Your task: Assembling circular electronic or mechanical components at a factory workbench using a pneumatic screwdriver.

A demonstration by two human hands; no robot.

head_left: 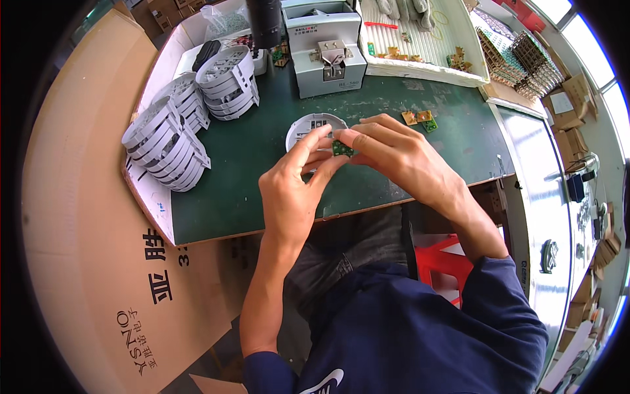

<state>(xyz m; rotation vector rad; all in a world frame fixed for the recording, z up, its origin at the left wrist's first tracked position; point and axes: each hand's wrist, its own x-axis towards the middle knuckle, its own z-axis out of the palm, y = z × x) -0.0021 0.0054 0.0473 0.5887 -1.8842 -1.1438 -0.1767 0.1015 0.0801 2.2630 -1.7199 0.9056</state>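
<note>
Taking the small board between our fingers as the centre of the clock, we sit at a broad dark-green workbench with worn patches on its surface. Toward 8 o'clock we see a huge sheet of brown cardboard, and near 5 o'clock part of a red plastic stool beside our legs. At 1 o'clock lies a white ribbed tray holding pale gloves and small boards; at 12 o'clock stands a boxy silver-grey machine. Stacked grey round plastic housings rise between 9 and 10 o'clock. Our left hand comes in from 7 o'clock, thumb and index finger spread, the thumb tip touching the board's lower edge; we cannot tell whether its fingers press the far side. Our right hand, at 3 o'clock, pinches the board between thumb and fingertips. A single round light-grey housing lies just beyond at 10 o'clock, partly hidden by our fingers. Three small tan and green boards lie together at 2 o'clock. Smallest is the square green circuit board between our hands.
</note>
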